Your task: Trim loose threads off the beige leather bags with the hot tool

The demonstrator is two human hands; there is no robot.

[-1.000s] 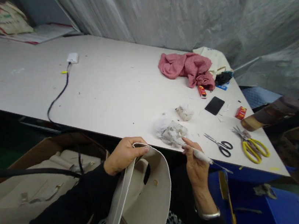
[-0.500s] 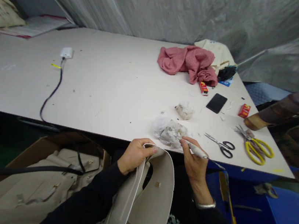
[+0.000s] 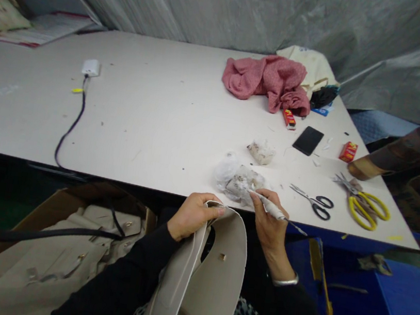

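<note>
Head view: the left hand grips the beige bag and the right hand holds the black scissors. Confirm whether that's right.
Not quite: the head view shows the right hand holding a white-handled tool; the black scissors lie on the table. The left hand does grip the beige bag.

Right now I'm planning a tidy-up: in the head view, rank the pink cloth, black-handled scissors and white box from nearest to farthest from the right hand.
1. Black-handled scissors, just right of the right hand.
2. Pink cloth, toward the back.
3. White box, far left.
</note>
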